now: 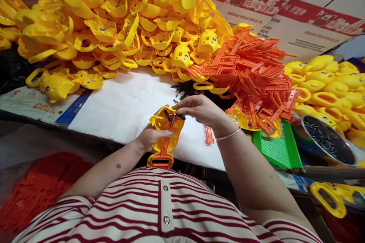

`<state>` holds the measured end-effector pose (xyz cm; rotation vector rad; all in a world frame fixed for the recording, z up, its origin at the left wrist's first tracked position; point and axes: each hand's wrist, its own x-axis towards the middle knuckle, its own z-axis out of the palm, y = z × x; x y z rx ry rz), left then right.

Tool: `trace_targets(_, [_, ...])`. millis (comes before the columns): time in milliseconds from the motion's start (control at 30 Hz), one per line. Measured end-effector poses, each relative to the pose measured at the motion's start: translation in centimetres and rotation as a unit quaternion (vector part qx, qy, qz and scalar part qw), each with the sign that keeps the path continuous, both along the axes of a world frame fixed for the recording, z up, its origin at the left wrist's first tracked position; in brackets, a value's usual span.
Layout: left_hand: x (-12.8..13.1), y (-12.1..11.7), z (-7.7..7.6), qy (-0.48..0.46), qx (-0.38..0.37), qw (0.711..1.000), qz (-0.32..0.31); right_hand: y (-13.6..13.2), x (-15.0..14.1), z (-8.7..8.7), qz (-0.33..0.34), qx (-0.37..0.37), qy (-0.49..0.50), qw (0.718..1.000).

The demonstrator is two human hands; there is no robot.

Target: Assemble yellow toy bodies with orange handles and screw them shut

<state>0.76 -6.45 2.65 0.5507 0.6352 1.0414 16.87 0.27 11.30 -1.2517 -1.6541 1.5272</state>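
My left hand (150,136) grips a yellow plastic toy shell (176,133) from its left side, the thumb lying across it. The hollow inside of the shell faces up. Along its middle lies an orange plastic frame (165,145), with its slotted handle end towards my body. Small black parts (167,115) sit at the far end of the frame. There my right hand (199,108) is closed, thumb and fingertips pinching a small black part (180,115). Its fingertips partly hide that piece.
Yellow shell halves (108,26) are heaped at the back, beside a pile of orange frames (251,68). Small black pieces (182,90) lie beyond my hands. A green tray (278,148), a container of small dark pieces (327,140) and yellow toys (327,83) stand to the right.
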Motion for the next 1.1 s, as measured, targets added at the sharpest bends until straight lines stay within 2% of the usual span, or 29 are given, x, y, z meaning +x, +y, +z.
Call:
trace_targets(167, [0.0,0.0,-0.6,0.037,-0.023,0.999,0.006,0.0,0.6,-1.7,-0.007,0.03,-0.033,0.999])
trace_targets(300, [-0.1,0.6,-0.3,0.027,-0.052,0.998,-0.02,-1.3,0.9,-2.5,-0.07,0.098,0.05,0.991])
trace_targets(400, [-0.2,1.0,0.4,0.011,-0.056,0.998,-0.015,-2.2,1.3,-3.5,-0.054,0.164,0.085,0.981])
trace_targets(467, [-0.1,1.0,0.8,0.012,-0.059,0.998,-0.017,-2.5,1.4,-4.4,-0.05,0.221,0.067,0.972])
trace_targets(567, [0.0,0.8,0.8,0.001,-0.065,0.997,-0.029,-3.0,1.2,-5.5,-0.097,0.303,0.015,0.948])
trace_targets(733, [-0.1,0.7,0.4,-0.007,-0.065,0.998,-0.002,-3.3,-0.2,-6.5,-0.131,0.371,-0.022,0.919])
trace_targets(867, [-0.9,1.4,-0.2,0.005,-0.061,0.998,0.035,-1.9,-1.6,-7.7,-0.127,0.395,-0.006,0.91])
trace_targets(967, [-2.1,2.8,-0.9,0.006,-0.058,0.996,0.074,-0.1,-2.8,-8.4,-0.075,0.382,-0.021,0.921])
trace_targets(1033, [-3.3,3.9,-1.5,-0.001,-0.067,0.993,0.095,1.7,-3.5,-8.0,-0.04,0.373,-0.03,0.926])
trace_targets(1100, [-4.5,4.9,-2.1,-0.016,-0.083,0.991,0.108,4.4,-3.8,-6.8,-0.039,0.374,-0.06,0.925])
